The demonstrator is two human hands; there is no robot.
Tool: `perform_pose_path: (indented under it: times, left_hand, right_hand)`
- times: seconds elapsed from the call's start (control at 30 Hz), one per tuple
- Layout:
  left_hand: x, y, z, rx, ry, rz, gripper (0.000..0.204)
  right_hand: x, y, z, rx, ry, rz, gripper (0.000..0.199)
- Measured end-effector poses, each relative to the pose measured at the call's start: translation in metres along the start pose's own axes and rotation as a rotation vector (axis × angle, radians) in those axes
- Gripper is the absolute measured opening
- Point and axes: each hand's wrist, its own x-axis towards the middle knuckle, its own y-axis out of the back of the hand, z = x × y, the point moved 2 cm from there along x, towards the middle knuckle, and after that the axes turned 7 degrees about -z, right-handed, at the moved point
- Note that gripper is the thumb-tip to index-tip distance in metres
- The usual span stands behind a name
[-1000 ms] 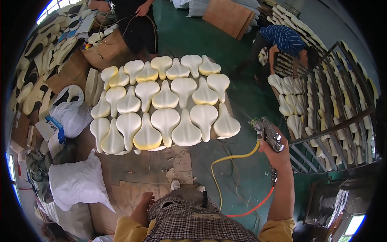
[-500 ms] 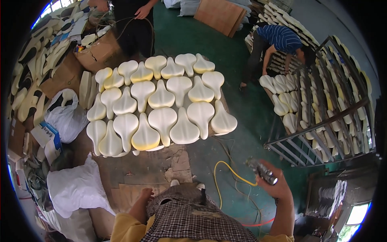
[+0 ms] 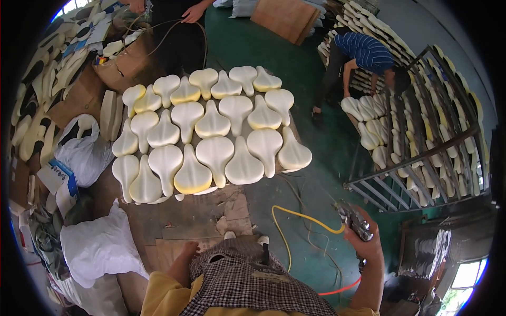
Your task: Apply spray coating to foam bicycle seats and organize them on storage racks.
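Near me, a person in a checked apron [image 3: 237,282] and yellow sleeves stands at the bottom of the frame. The right hand [image 3: 367,241], at the lower right, is wrapped around a silver spray gun [image 3: 357,223]. The front of the gun points to the upper left. A yellow hose [image 3: 337,230] curls away from the gun to the left, and a red hose [image 3: 342,289] runs below the hand. The left hand [image 3: 191,248] hangs beside the apron, low and left of the middle, with loose fingers.

The bike seats [image 3: 214,154] lie in three rows, a bit left of the middle, well apart from the gun. They are creamy white, and some have yellow patches. Some thin ends point up and others point down.

At the upper right, a worker in a striped blue shirt [image 3: 363,51] bends beside a metal rack [image 3: 421,155] full of more seats. A puffy white sack [image 3: 100,242] sits at the lower left.
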Motion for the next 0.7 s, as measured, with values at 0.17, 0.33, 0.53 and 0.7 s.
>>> perform_pose_path:
  times: [0.17,0.33,0.53,0.7]
  left_hand:
    - [0.010,0.020,-0.011,-0.009,-0.014,0.039,0.040]
    - [-0.005,0.023,-0.003,-0.059,-0.054,0.070,0.038]
    - [-0.006,0.035,-0.018,-0.058,-0.004,0.044,0.037]
    - [0.006,0.045,-0.045,-0.231,0.017,0.027,0.042]
  right_hand:
    - [0.004,-0.006,-0.006,-0.184,0.048,-0.128,0.051]
    - [0.035,-0.028,-0.025,0.066,0.018,-0.045,0.052]
    - [0.083,-0.053,-0.071,0.053,0.172,-0.096,0.052]
    - [0.092,-0.060,-0.076,0.053,0.249,-0.121,0.051]
